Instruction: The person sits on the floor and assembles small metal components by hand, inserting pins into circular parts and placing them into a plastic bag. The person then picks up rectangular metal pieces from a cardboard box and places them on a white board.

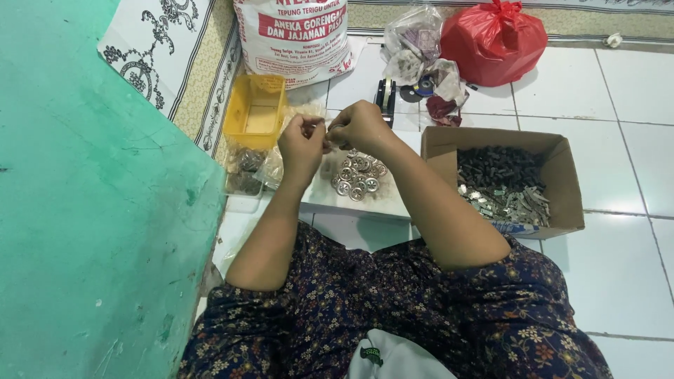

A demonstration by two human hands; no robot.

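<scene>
Left hand (pixel 300 144) and right hand (pixel 359 126) pinch one small metal part (pixel 326 133) between fingertips, both grips narrow. Risk, judged: a slip drops it into the round metal discs (pixel 358 175) directly below.

Heap of round silver metal discs (pixel 359 177) on a flat white board (pixel 372 200), below both hands. Right of it, open brown cardboard box (pixel 562 182) holding small metal pieces (pixel 505 189). Left, yellow plastic tub (pixel 256 112); behind, white printed sack (pixel 295 38), red plastic bag (pixel 495 41).
</scene>
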